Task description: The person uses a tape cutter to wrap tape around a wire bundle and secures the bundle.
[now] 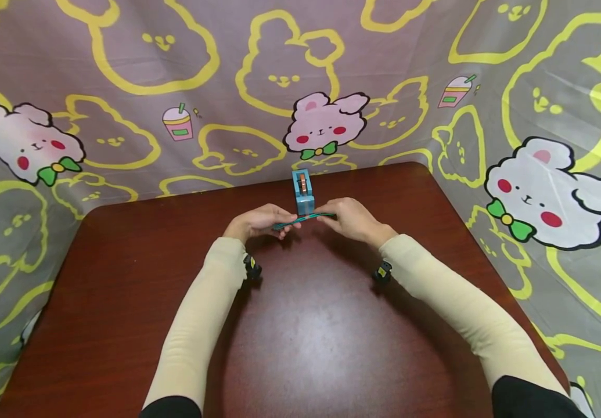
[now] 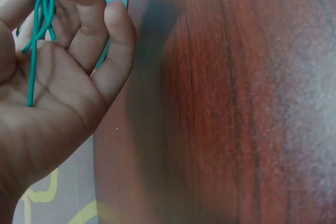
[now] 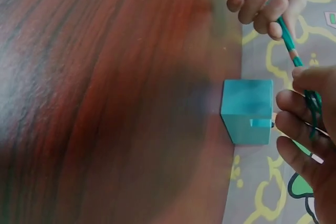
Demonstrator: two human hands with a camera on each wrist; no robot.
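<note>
Between the two hands stretches a thin bundle of green wires (image 1: 323, 215), bound at its middle by a narrow copper-brown band (image 3: 293, 54). My left hand (image 1: 263, 219) pinches one end, and loose wire tips lie over its palm in the left wrist view. The other end is pinched by my right hand (image 1: 353, 218), where several wire ends (image 3: 313, 109) stick out past the fingers. Just behind the bundle stands a blue tape dispenser (image 1: 305, 204) carrying a roll of brown tape (image 1: 302, 184). Neither hand visibly grips the dispenser.
The dark red-brown wooden table (image 1: 300, 325) reaches back to a patterned cloth (image 1: 258, 116) that hangs behind it and along both sides. Glare shows on the tabletop's near middle.
</note>
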